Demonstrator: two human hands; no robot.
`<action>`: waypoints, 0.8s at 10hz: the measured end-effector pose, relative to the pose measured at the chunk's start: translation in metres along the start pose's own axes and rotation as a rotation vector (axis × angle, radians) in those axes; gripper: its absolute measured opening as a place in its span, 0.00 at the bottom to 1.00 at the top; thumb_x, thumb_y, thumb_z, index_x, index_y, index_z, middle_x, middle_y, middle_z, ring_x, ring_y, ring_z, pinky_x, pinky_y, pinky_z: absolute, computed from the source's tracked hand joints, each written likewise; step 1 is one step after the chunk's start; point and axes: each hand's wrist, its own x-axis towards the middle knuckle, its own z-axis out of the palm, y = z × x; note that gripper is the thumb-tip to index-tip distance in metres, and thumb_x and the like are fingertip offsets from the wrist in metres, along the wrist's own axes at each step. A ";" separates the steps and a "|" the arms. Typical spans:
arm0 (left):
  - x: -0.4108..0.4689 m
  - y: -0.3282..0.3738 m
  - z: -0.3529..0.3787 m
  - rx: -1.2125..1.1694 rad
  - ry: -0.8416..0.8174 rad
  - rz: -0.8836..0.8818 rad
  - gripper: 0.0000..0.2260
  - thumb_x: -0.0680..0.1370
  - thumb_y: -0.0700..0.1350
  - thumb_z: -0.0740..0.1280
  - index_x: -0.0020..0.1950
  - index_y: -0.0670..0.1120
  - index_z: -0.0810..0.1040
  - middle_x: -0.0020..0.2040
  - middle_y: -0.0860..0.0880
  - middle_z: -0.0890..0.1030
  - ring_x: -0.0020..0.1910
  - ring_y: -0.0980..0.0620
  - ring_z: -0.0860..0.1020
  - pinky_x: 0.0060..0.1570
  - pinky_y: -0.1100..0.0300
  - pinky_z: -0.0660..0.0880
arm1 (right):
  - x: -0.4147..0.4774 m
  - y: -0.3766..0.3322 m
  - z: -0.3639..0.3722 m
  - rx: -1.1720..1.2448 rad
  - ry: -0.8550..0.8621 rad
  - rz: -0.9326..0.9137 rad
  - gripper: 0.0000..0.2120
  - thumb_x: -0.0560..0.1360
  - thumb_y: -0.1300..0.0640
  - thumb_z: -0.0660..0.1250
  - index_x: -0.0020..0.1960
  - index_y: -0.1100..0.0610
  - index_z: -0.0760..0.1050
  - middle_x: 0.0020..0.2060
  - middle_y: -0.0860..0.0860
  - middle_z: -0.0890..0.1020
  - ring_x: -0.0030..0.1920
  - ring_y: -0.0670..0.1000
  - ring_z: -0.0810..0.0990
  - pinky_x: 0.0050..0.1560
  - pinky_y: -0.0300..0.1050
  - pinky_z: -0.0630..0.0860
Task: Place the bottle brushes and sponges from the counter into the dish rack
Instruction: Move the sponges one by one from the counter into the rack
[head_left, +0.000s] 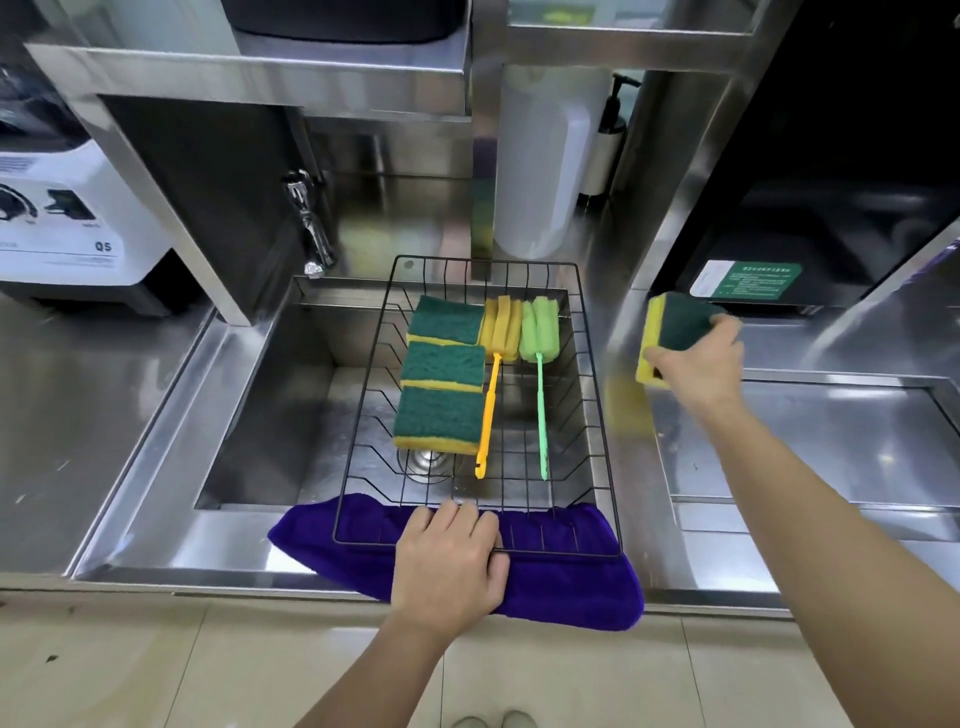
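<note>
- A black wire dish rack (597, 395) is set over a steel sink (270, 395), its near edge resting on a purple cloth (571, 582) draped over the sink's front lip.
- The near rim of the rack is gripped by the left hand (449, 558), fingers curled over the wire.
- A green-and-yellow sponge (670, 332) is clamped in the right hand (701, 364) and held in the air above the steel surface (831, 441) to the right of the rack.
- Three more sponges (441, 366) are laid in a row along the rack's left side, green faces up, each touching the next.
- Beside them a yellow bottle brush (491, 395) and a green bottle brush (540, 384) are laid side by side, heads toward the far end, handles toward the near end.
</note>
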 end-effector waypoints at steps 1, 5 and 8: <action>0.000 0.000 0.000 0.008 -0.013 -0.005 0.07 0.69 0.47 0.60 0.33 0.47 0.73 0.31 0.51 0.72 0.32 0.49 0.70 0.37 0.56 0.61 | -0.005 -0.016 -0.006 0.364 -0.004 -0.100 0.39 0.63 0.58 0.71 0.69 0.58 0.57 0.65 0.58 0.68 0.63 0.57 0.72 0.62 0.51 0.74; 0.000 0.000 -0.001 -0.006 0.025 0.010 0.05 0.68 0.47 0.61 0.33 0.47 0.72 0.31 0.50 0.71 0.32 0.48 0.69 0.35 0.56 0.60 | -0.115 -0.054 0.060 -0.155 -1.032 -0.664 0.34 0.68 0.61 0.72 0.70 0.53 0.61 0.58 0.46 0.67 0.57 0.48 0.70 0.53 0.40 0.73; -0.001 0.002 -0.002 0.000 0.029 0.001 0.05 0.68 0.47 0.61 0.34 0.47 0.73 0.32 0.50 0.73 0.34 0.48 0.70 0.35 0.56 0.62 | -0.113 -0.048 0.090 -0.408 -1.251 -0.731 0.31 0.71 0.60 0.71 0.71 0.49 0.65 0.75 0.48 0.62 0.74 0.49 0.60 0.71 0.42 0.57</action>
